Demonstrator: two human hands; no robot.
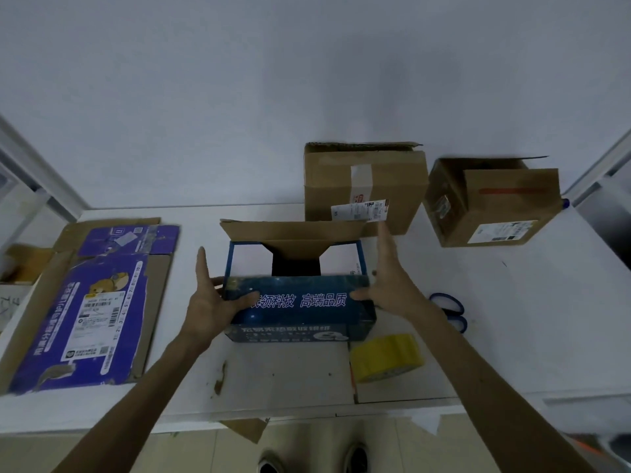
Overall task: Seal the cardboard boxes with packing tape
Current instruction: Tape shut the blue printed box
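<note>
Now, hands: our left hand [218, 302] and right hand [386, 285] press flat-fingered on the blue box [297, 302], thumbs on its near flap.
Box: mid-desk [290, 370], far flap up, unsealed.
Tape roll [386, 358]: idle beside it; we judge all taping remains.

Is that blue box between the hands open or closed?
Open. The blue printed cardboard box has its brown far flap raised, and its dark inside shows.

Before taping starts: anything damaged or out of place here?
Yes: the flattened purple carton on the left has torn, ragged edges, and a loose cardboard scrap pokes out under the front edge of the table.
</note>
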